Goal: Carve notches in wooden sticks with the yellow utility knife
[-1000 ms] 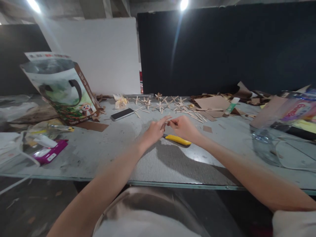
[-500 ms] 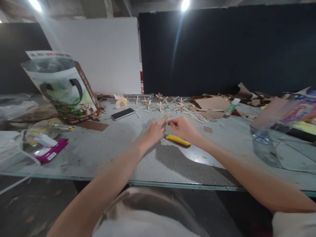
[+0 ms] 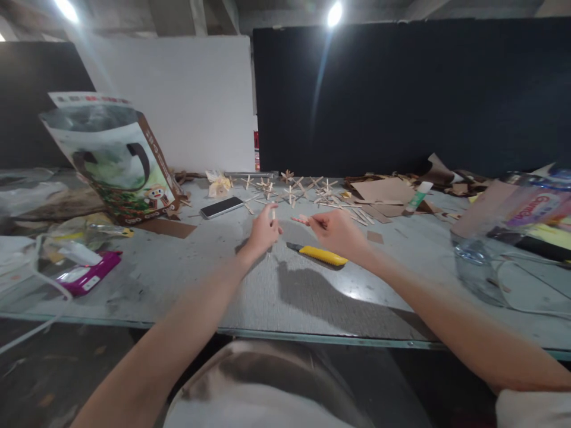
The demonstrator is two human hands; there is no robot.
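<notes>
My left hand [image 3: 263, 232] is closed over the table with a short pale wooden stick [image 3: 273, 214] upright between its fingers. To its right, my right hand [image 3: 336, 230] pinches a thin reddish piece [image 3: 300, 220], whose kind I cannot make out, pointing toward the left hand. The two hands are apart. A yellow utility knife [image 3: 322, 255] lies flat just below them, its dark tip to the left. Beyond the hands sit several small crossed shapes made of pale sticks [image 3: 291, 195], with loose sticks [image 3: 359, 214] beside them.
Left of the sticks lies a phone [image 3: 222, 207]. A large printed bag [image 3: 116, 160] and a purple packet [image 3: 91, 273] stand at the left. Brown cardboard pieces [image 3: 383, 187], a glue stick [image 3: 419, 198] and a clear plastic container [image 3: 477, 267] are on the right.
My hands, close together before, have separated. The left hand has moved left, showing the pale stick; the reddish piece now shows in the right hand. The knife has stayed on the table.
</notes>
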